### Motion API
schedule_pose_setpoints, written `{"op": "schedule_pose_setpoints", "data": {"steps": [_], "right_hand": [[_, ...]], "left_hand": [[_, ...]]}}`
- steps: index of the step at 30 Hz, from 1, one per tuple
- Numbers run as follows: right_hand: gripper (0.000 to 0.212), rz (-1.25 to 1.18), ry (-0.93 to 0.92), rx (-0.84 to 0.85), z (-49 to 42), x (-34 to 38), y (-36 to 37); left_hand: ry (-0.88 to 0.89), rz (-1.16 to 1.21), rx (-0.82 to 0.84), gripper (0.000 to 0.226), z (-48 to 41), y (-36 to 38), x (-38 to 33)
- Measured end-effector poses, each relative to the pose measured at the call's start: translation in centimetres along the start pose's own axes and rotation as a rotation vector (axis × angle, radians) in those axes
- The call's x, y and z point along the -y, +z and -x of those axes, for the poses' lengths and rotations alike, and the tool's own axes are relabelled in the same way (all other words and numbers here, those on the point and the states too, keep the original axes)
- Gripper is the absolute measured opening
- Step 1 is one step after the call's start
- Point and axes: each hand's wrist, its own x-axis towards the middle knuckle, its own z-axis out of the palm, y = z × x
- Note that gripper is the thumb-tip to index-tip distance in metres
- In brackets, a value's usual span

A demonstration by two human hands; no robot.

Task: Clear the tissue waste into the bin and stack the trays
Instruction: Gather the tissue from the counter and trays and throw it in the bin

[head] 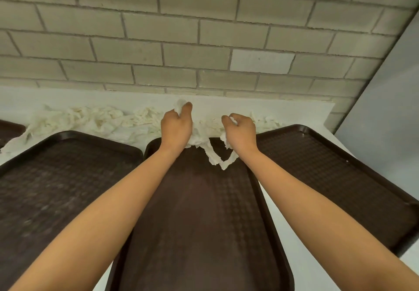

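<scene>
Clutching crumpled white tissue (212,158), left hand (175,127) and right hand (241,132), above textured brown tray (204,222).

You have one view only: your head camera looks forward and down, close above the trays (199,211), with the wall (204,30) filling the upper frame.
</scene>
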Motion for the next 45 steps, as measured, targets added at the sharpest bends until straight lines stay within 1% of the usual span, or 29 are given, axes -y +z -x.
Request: {"op": "schedule_pose_setpoints", "data": {"steps": [3,7,11,15,19,22,29,35,40,45], "right_hand": [[0.041,0.029,-0.031,-0.030,2.0,0.7,-0.8],[0.035,0.042,-0.015,-0.060,5.5,1.7,-1.9],[0.033,0.030,0.018,-0.081,9.6,2.8,-3.5],[0.041,0.003,0.047,-0.131,13.9,3.2,-5.2],[0.044,-0.006,0.068,-0.167,17.5,3.1,-7.3],[0.044,-0.008,0.065,-0.180,19.6,3.0,-9.1],[0.031,0.007,0.052,-0.174,24.1,2.8,-14.5],[0.045,0.030,0.074,-0.135,28.6,0.9,-20.8],[0.042,0.034,0.106,-0.083,32.3,-2.4,-24.7],[0.047,0.074,0.145,-0.047,35.6,-5.7,-27.5]], "left_hand": [[-0.013,0.007,-0.005,0.046,1.9,-1.0,-0.3],[0.016,0.026,0.030,0.038,5.4,-2.5,-0.9],[-0.008,0.013,0.061,0.038,9.5,-4.1,-1.8],[-0.048,0.029,0.083,0.038,13.7,-4.9,-2.4],[-0.097,0.048,0.112,0.035,17.7,-4.8,-2.8],[-0.097,0.027,0.137,0.034,20.4,-4.4,-3.1],[-0.112,0.078,0.201,0.035,26.4,-2.1,-4.5],[-0.138,0.082,0.191,0.036,33.3,1.2,-5.0],[-0.165,0.077,0.176,0.039,39.5,3.6,-3.8],[-0.186,-0.089,0.184,0.024,44.3,5.5,-1.9]]}}
